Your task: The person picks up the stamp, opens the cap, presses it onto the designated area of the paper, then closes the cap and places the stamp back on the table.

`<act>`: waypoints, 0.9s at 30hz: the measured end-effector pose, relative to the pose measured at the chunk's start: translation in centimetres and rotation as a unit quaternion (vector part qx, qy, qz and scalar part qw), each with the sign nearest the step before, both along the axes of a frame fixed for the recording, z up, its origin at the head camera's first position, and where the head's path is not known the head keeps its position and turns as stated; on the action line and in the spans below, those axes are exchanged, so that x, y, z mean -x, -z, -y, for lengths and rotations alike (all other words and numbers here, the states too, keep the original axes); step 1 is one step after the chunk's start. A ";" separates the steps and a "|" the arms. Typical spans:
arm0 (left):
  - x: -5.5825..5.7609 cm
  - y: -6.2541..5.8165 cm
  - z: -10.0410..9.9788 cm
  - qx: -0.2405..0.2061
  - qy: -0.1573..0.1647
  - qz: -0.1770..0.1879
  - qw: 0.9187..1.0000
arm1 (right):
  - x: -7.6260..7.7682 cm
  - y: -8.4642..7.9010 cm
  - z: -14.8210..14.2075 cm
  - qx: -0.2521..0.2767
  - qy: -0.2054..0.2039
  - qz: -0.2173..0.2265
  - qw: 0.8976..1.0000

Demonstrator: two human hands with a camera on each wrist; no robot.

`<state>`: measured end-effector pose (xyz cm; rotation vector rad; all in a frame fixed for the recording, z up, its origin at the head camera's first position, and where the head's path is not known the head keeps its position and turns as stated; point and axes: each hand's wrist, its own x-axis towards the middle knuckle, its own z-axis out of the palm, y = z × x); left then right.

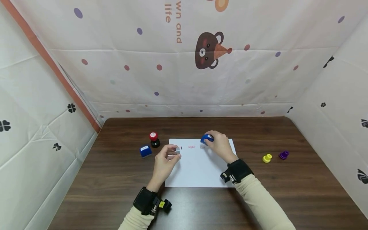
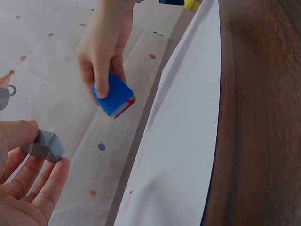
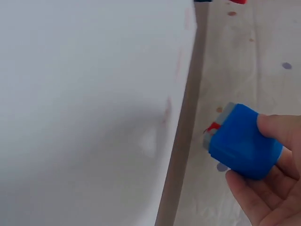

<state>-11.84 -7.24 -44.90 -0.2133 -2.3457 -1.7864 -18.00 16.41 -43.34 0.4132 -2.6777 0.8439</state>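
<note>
Blue stamp (image 3: 247,141) sits pinched in the right hand (image 1: 220,145), grey cap (image 2: 46,145) pinched in the left hand (image 1: 164,163).

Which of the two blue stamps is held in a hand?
The blue stamp gripped by the right hand, near the far edge of the paper. The other blue stamp sits untouched on the table beside the red-topped stamp.

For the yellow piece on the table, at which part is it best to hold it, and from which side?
I would pinch the yellow piece by its narrow knob, from above and slightly from the left. It seems to stand upright, knob up on a wider base, and the purple piece sits to its right.
</note>
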 end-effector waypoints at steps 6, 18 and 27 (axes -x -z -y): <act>0.0 -0.1 -0.6 -0.009 0.012 0.011 1.000 | -0.9 -0.3 0.0 0.093 0.012 0.026 0.995; -0.1 -0.4 -1.5 -0.026 0.037 0.021 0.999 | -3.7 -1.3 1.9 0.256 -0.001 0.182 0.949; -0.4 -0.6 -2.0 -0.041 0.043 0.023 0.998 | -4.8 -1.1 3.5 0.285 -0.042 0.193 0.938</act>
